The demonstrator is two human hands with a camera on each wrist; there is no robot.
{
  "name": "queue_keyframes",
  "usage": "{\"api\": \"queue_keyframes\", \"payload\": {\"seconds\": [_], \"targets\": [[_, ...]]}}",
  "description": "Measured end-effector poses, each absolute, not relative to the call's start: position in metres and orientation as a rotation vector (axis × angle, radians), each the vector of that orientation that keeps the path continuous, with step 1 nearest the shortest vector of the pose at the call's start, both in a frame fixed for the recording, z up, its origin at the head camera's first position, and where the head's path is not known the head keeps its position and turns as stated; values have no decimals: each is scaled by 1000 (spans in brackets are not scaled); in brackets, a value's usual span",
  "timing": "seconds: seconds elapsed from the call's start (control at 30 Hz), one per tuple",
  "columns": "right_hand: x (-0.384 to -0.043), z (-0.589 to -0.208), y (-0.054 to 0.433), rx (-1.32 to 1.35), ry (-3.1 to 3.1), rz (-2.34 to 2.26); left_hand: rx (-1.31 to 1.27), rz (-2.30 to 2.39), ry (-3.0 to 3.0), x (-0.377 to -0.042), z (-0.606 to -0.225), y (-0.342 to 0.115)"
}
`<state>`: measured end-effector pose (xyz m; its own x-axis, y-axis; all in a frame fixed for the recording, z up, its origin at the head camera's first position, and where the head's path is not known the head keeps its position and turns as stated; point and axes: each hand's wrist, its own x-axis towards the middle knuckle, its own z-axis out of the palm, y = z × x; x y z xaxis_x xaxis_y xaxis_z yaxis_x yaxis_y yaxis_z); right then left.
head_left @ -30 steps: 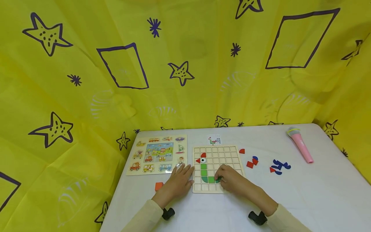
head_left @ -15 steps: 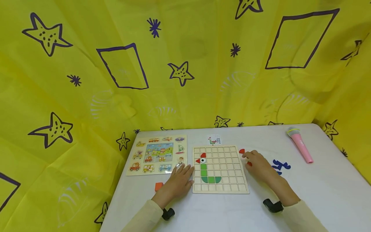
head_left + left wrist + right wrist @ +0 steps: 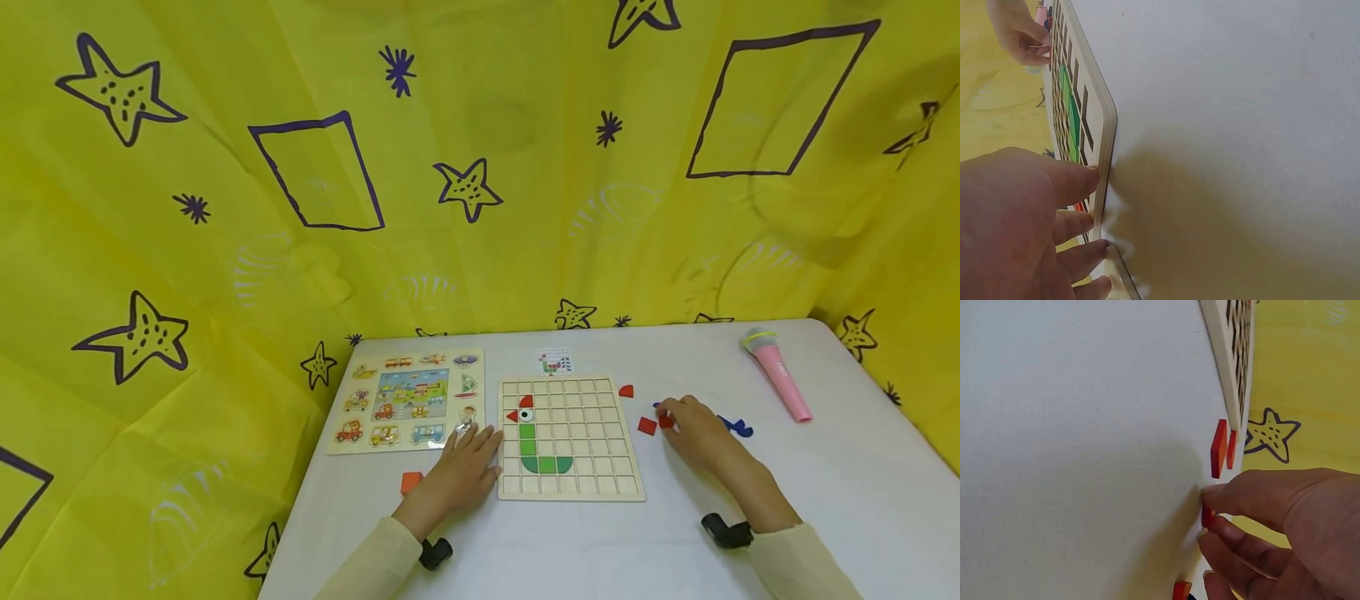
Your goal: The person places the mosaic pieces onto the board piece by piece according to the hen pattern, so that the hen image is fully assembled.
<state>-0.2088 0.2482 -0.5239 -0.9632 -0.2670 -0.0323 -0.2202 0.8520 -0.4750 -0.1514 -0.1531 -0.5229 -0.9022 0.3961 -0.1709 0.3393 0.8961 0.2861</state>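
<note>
Head view: the left hand [image 3: 468, 467] lies at the wooden grid board's [image 3: 592, 408] 9 o'clock edge, fingers lightly spread. Beyond the board's 3 o'clock edge, the right hand [image 3: 703, 435] pinches a red block [image 3: 666, 422]; a red square tile [image 3: 647, 426] lies just beside it at 9 o'clock on the bench [image 3: 555, 550].

Left wrist view: the left thumb reaches the board's rim.

Right wrist view: thumb and forefinger pinch the red block, its shape partly hidden; I cannot tell whether it is lifted.
</note>
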Motion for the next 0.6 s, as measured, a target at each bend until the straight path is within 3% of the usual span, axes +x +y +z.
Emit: {"api": "queue_keyframes", "payload": {"seconds": [0.6], "targets": [[-201, -524, 250, -344, 2922, -743, 551, 380, 2837, -151, -525, -153]]}}
